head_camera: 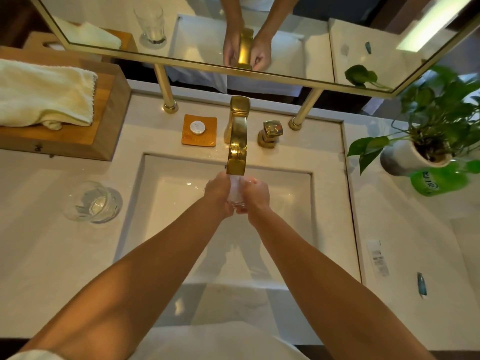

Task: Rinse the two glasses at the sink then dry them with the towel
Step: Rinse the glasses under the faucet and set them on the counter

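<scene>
Left hand (pixel 219 193), right hand (pixel 255 196) grip glass (pixel 236 194) under faucet (pixel 237 146) | second glass (pixel 94 202) on counter (pixel 39 242) | towel (pixel 44 92) left

Counter: pale stone-look countertop (pixel 52 255), spreading left and right, catching warm yellowish light.
Mirror: wide gold-framed wall mirror (pixel 311 48), hanging over the counter's back edge, standing on two round gold posts (pixel 166 89).
Tap: squared gold faucet (pixel 237 141), arching forward between the posts, sitting beside a squared gold handle (pixel 271 132).
Left: light-brown wooden box (pixel 104 120), sitting against the back.
Right: leafy green plant in a round white pot (pixel 415 157), standing just beside a green plastic bottle (pixel 439 180).
Light: long bright strip lamp (pixel 428 24), showing as a reflection in the mirror's upper right corner.
</scene>
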